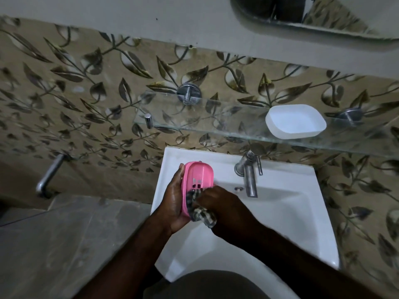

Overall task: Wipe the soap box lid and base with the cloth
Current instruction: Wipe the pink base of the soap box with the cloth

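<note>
Holding pink base (pixel 199 180) over sink (pixel 302 212), L hand (pixel 172 201) grips it, fingers curled round its left edge, slotted face toward camera. R hand (pixel 222 203) clutches bunched checked cloth (pixel 204 215), pressing it vs near end of base; cloth partly hidden under fingers. White lid (pixel 295 121) sits hollow side up on glass shelf (pixel 194 117), right part, well apart from base. Tap (pixel 249 175) just right of hands.

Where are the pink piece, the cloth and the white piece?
pink piece (pixel 198 176): head view, its slotted face.
cloth (pixel 204 215): head view, the bunched checked part.
white piece (pixel 295 121): head view, its hollow middle.
</note>
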{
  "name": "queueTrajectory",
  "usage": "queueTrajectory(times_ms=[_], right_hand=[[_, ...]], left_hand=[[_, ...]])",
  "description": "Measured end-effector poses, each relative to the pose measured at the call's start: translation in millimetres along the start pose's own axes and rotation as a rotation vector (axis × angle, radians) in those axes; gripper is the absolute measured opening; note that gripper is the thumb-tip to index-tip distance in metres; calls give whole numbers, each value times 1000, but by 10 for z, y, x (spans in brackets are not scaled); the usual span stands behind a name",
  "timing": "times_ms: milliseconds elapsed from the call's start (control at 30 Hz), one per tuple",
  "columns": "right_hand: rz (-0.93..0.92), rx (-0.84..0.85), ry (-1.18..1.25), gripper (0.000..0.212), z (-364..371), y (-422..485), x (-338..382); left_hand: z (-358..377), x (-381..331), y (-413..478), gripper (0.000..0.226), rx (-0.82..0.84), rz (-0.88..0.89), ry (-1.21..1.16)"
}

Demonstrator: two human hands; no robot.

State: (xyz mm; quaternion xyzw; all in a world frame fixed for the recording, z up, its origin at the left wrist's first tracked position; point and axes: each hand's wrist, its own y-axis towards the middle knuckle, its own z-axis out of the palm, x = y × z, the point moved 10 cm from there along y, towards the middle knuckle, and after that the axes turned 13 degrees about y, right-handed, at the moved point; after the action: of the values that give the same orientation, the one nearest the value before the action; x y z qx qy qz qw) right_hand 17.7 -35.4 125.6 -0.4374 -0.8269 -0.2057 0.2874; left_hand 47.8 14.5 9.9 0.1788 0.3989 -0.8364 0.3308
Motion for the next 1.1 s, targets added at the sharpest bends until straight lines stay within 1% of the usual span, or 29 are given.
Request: queueTrajectory(times_ms=[33, 100, 133, 200, 233, 267, 300, 333, 400, 433, 467, 567, 600, 633, 700, 733, 767, 833, 900, 967, 1000, 1067, 1100], right_hand=[[12, -20, -58, 42, -30, 32, -32], [43, -137, -122, 41, -164, 133, -101], [71, -215, -104, 37, -258, 178, -134], [144, -370, 44, 34, -431, 220, -183], [170, -407, 111, 34, -459, 203, -190], [175, -396, 128, 31, -431, 182, -156], [163, -332, 109, 26, -345, 157, -113], [159, -226, 87, 22, -224, 124, -91], [204, -10, 116, 21, -16, 17, -124], [208, 19, 147, 22, -7, -4, -138], [198, -19, 174, 21, -68, 17, -158], [186, -281, 220, 22, -336, 97, -209], [176, -296, 215, 22, -353, 118, -195], [143, -243, 185, 22, -301, 133, -160], [42, -24, 97, 21, -90, 73, -86], [19, 62, 42, 21, -23, 13, -95], [15, 110, -21, 22, -7, -26, -124], [10, 100, -170, 27, -92, -13, -158], [29, 10, -257, 33, -217, 80, -165], [89, -70, -204, 34, -279, 154, -178], [105, -76, -156, 32, -253, 169, -167], [85, 19, -82, 27, -85, 122, -110], [69, 76, -45, 28, -6, 75, -72]], left_hand=[[10, 9, 17, 70, 0, 7, 21], [62, -26, 23, 68, -10, 46, 72], [101, -53, 17, 64, -11, 74, 105], [132, -97, 12, 59, -12, 112, 156], [136, -106, 6, 58, -16, 116, 162], [109, -116, -6, 60, -37, 117, 161], [88, -122, -10, 63, -40, 116, 141], [66, -118, -17, 67, -44, 101, 107], [14, -111, -15, 73, -69, 86, 55], [11, -92, -16, 76, -81, 79, 59], [28, -56, -9, 79, -91, 58, 68], [163, -2, 14, 88, -50, 8, 114], [172, -14, 13, 88, -45, 7, 114], [159, -37, 5, 88, -42, 9, 93], [107, -71, -25, 88, -44, 4, 47], [82, -63, -29, 87, -40, -3, 39], [77, -42, -29, 87, -30, -13, 38], [94, 4, -29, 84, -33, -25, 59], [133, -12, -13, 80, -41, -5, 78], [150, -71, 2, 78, -43, 25, 87], [120, -98, 11, 77, -55, 29, 84], [68, -128, 9, 76, -61, 26, 60], [46, -126, 6, 76, -59, 20, 51]])
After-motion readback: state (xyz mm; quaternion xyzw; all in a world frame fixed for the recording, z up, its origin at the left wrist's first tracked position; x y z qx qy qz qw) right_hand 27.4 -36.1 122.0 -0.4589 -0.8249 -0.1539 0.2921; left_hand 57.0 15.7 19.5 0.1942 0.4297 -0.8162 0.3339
